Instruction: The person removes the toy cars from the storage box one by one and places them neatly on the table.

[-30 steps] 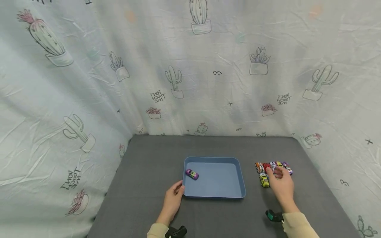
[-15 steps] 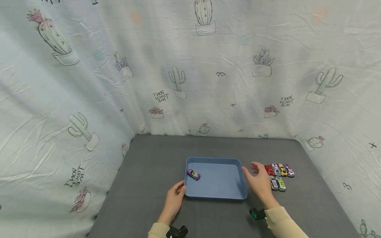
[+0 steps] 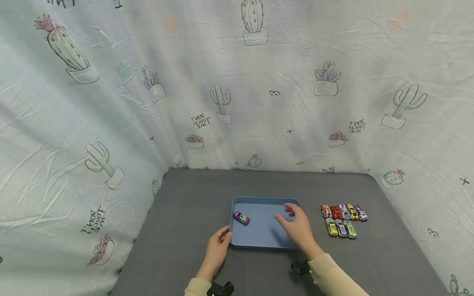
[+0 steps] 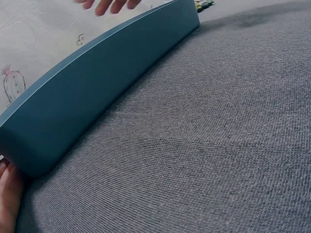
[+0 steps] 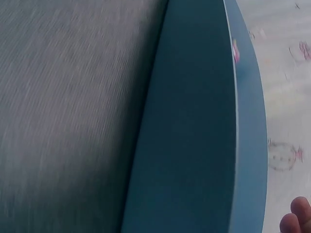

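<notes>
A shallow blue tray [image 3: 259, 236] lies on the table, with one purple and green toy car [image 3: 241, 218] in its left part. My left hand [image 3: 214, 253] rests against the tray's left side near the front corner. In the left wrist view, fingers [image 4: 8, 199] touch the outside of that corner. Over the tray's right part hovers my right hand [image 3: 298, 228], thumb and fingers spread apart, with nothing seen between them. In the right wrist view, only fingertips [image 5: 300, 208] show beyond the tray wall [image 5: 189, 126].
Right of the tray, several toy cars stand in two rows, among them a red car [image 3: 336, 212] behind and a yellow car [image 3: 331, 227] in front. A cactus-print curtain [image 3: 237, 82] surrounds the grey table [image 3: 196, 197].
My right hand has moved left from the rows of cars, past the tray's right edge, to above the tray. My left hand stays at the tray's left side.
</notes>
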`<state>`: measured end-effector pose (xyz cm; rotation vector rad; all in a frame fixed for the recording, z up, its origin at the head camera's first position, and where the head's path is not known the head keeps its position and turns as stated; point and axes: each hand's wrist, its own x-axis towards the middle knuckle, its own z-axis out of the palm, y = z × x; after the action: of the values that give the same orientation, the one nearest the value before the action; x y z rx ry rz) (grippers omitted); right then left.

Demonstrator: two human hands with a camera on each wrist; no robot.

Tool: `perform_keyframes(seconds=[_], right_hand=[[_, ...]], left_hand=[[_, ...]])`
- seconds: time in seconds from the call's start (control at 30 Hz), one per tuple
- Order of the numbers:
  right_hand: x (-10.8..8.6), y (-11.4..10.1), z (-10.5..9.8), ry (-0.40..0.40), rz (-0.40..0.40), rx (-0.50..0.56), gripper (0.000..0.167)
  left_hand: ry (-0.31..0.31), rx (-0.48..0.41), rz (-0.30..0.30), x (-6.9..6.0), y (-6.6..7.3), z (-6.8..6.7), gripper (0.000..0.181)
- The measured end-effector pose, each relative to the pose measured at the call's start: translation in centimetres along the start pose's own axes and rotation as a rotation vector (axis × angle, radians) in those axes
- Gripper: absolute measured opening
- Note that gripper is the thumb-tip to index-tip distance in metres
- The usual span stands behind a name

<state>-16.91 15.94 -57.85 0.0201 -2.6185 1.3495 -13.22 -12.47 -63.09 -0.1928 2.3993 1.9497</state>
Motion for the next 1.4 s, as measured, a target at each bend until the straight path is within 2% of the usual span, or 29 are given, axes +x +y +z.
perform_keyframes(seconds=[0.23, 0.47, 0.5, 0.57, 0.7, 0.83, 1.07, 1.27, 1.4], right_hand=[[-0.1, -1.5, 2.8, -0.049, 0.023, 0.069, 0.063], [0.4, -2.8, 4.7, -0.130, 0.069, 0.118, 0.062], [0.4, -2.9, 5.0, -0.146, 0.072, 0.126, 0.062], [0.5, -3.1, 5.6, -0.181, 0.077, 0.132, 0.060], [0.5, -3.7, 6.7, -0.247, 0.086, 0.140, 0.059], [0.6, -4.1, 7.6, -0.292, 0.083, 0.125, 0.060], [1.1, -4.0, 8.7, -0.310, 0.043, 0.113, 0.058], [1.5, -3.4, 9.5, -0.339, 0.087, 0.118, 0.058], [1.7, -2.9, 10.1, -0.321, 0.111, 0.067, 0.056]], left_hand=[[-0.002, 0.010, -0.009, -0.1, -0.1, -0.1, 0.037], [0.000, 0.012, 0.012, 0.0, 0.0, -0.1, 0.040], [-0.001, 0.002, 0.016, 0.0, 0.1, -0.2, 0.041], [-0.008, 0.003, 0.019, -0.5, 1.2, -0.4, 0.040], [-0.016, -0.004, 0.021, -0.5, 1.4, -0.4, 0.040], [-0.015, -0.002, 0.015, 0.0, 0.2, -0.2, 0.040], [-0.019, -0.010, -0.005, 0.2, 0.0, -0.1, 0.039], [-0.026, -0.005, 0.011, 0.2, -0.1, 0.0, 0.040], [-0.026, -0.006, 0.005, 0.3, -0.2, -0.1, 0.040]])
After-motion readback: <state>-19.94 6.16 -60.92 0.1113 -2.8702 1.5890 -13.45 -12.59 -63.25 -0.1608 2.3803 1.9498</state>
